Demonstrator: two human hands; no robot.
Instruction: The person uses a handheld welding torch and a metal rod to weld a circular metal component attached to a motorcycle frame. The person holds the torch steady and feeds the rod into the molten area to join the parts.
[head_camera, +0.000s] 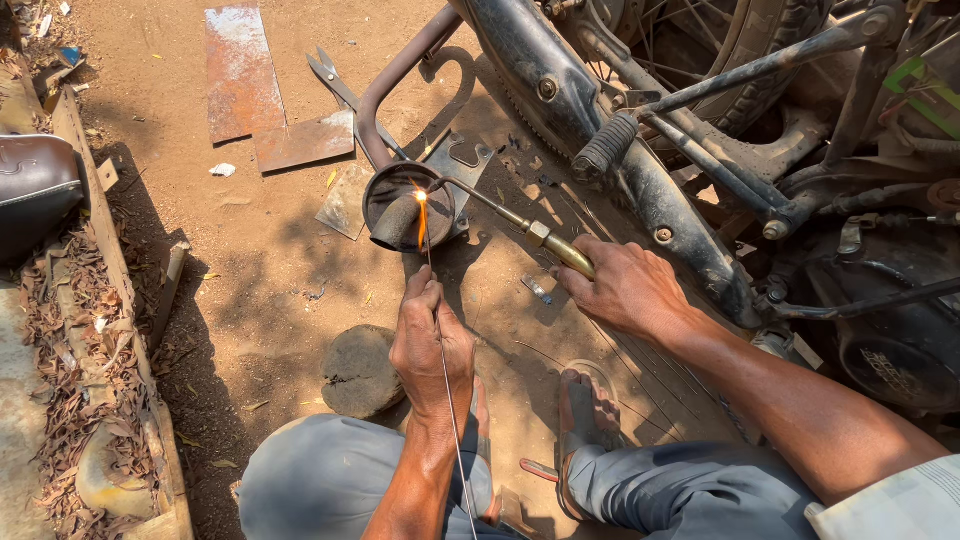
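The person squats on the dirt ground (280, 270), knees in grey trousers at the near edge of the view, one foot in a sandal (585, 400) between them.

The left hand (430, 345) reaches forward from the near edge, arm straight, back of the hand up. Its fingers are closed, pinching a thin metal rod (445, 390). The rod runs back along the forearm and forward to the flame (421, 215).

The right hand (625, 290) comes in from the right, arm bent at the elbow. It is wrapped tight around the brass handle of a torch (545, 240). The thin neck of the torch points left and ends at the small orange flame.

The flame touches a rusty round metal part (400, 205) with a short pipe stub, which lies on the ground in the middle of the view. A bent brown pipe (385, 90) leads away from it, up toward the far side.

A dark flat stone (360, 370) sits near the left knee. Farther off lie rusty metal sheets (265, 90) and what may be a pair of shears (335, 80). A motorcycle (720, 130) fills the far right corner. I see no packages or signs on the ground.
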